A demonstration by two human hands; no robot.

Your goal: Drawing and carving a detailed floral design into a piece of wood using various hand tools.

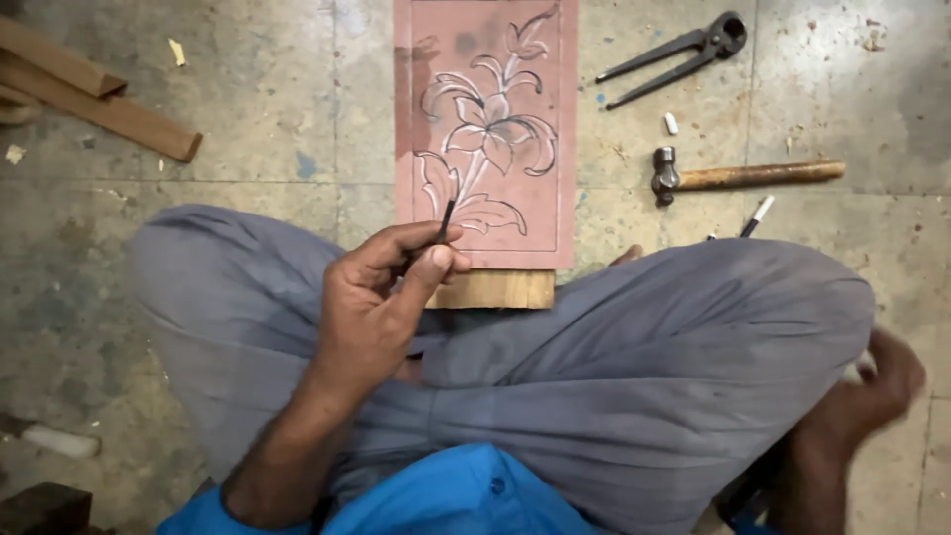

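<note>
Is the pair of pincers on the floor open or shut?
Open at the handles: the pincers lie flat on the floor, their two long handles splayed apart. The jaws at the head look nearly closed.

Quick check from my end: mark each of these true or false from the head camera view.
1. The left hand holds a thin dark pencil at the pink panel. True.
2. The panel bears a flower outline. True.
3. The hammer lies left of the panel. False: it lies to the right, on the floor.
4. The pincers rest on the panel. False: they lie on the floor, beyond the hammer.
5. The right hand grips the hammer. False: it is down at the frame's right edge, away from the hammer.
</note>
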